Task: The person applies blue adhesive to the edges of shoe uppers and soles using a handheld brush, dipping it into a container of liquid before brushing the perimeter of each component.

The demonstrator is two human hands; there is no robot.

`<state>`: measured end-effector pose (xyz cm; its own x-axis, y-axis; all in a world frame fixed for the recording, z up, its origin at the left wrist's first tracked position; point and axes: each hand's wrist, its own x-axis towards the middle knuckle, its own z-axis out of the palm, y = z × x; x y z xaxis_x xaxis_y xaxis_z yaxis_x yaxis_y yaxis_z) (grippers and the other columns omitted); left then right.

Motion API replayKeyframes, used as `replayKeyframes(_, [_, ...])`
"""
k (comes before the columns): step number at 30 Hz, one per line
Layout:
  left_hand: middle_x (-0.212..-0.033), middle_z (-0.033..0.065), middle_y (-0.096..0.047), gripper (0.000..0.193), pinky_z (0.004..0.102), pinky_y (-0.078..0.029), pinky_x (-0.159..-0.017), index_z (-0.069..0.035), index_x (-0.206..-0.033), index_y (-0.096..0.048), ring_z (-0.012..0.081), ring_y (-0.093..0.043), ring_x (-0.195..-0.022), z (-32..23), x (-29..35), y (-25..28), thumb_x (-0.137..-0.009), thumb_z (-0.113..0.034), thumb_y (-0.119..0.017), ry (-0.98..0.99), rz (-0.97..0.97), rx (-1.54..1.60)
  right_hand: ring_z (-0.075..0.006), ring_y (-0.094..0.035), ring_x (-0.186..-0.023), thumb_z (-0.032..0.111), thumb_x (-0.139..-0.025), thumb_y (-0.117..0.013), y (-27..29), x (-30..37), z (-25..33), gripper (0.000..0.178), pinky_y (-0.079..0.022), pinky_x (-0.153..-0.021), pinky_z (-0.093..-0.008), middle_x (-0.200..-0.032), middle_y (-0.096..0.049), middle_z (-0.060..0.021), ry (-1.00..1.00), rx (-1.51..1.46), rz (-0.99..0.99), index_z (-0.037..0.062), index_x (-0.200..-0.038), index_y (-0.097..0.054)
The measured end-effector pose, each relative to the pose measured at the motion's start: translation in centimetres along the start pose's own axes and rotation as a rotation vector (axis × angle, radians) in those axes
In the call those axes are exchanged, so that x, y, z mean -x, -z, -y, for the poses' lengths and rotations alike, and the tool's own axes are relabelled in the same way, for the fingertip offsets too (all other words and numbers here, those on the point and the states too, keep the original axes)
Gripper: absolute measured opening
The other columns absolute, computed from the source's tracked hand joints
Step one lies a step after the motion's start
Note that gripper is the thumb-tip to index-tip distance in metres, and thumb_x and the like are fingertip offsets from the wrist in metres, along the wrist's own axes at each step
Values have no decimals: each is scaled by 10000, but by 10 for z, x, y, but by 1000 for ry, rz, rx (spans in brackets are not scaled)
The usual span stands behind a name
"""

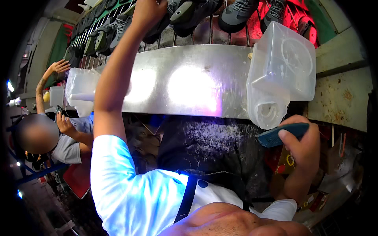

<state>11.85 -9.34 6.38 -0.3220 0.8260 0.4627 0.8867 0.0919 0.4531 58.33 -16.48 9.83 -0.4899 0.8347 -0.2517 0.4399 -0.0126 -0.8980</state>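
Note:
My right hand (301, 141) is closed around a flat teal piece shaped like a shoe sole (281, 135), just below a translucent plastic container (285, 67). My left arm stretches up and across the metal work surface (189, 59). At the top edge of the picture my left hand (149, 13) is among grey sports shoes on a rack of metal rods. Its fingers look curled, but they are partly cut off, so what they hold, if anything, is hidden. A grey laced shoe (236, 15) sits to the right of that hand.
More dark shoes (104, 39) line the rods at the left. Another translucent container (80, 88) stands at the surface's left end. A co-worker (71, 137) sits at the left, one arm raised to the rack. White shavings (214, 135) lie on dark cloth over my lap.

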Motion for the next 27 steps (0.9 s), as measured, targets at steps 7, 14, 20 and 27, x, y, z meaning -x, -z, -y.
replayKeyframes(7, [-984,272,-695,449,484,-532,-828,42,-1101,-650,410,-685,-913,107,-153,-79,-761,-243,-724,196,303,-377,-80,-567,-554,201,-875,-745,2,22,-45,378,-455,-494,-214,-786,-669,-89,88,-350,-319,-60,-1123,-629])
replayKeyframes(14, [-1102,230,-675,682,408,-524,-901,72,-1217,-568,335,-659,-1004,107,-151,-88,-692,-270,-838,187,305,-366,-119,-589,-576,144,-925,-691,-17,54,-82,431,-469,-485,-239,-914,-680,-172,172,-542,-438,-100,-1244,-536])
replayKeyframes(20, [-1202,194,-658,901,343,-517,-964,98,-1316,-498,271,-637,-1083,56,-85,-24,-633,-294,-936,72,113,66,-149,-652,-650,98,-949,-665,-21,51,-50,385,-522,-599,-252,-780,-701,-118,172,-338,-418,-92,-1269,-566])
replayKeyframes(27, [-1171,128,-621,732,389,-504,-958,-21,-1336,-492,241,-618,-1087,27,44,91,-731,-196,-864,-222,-147,674,-161,-706,-749,57,-941,-717,-24,29,-48,344,-591,-699,-285,-881,-734,-140,122,-232,-395,-69,-1251,-636])
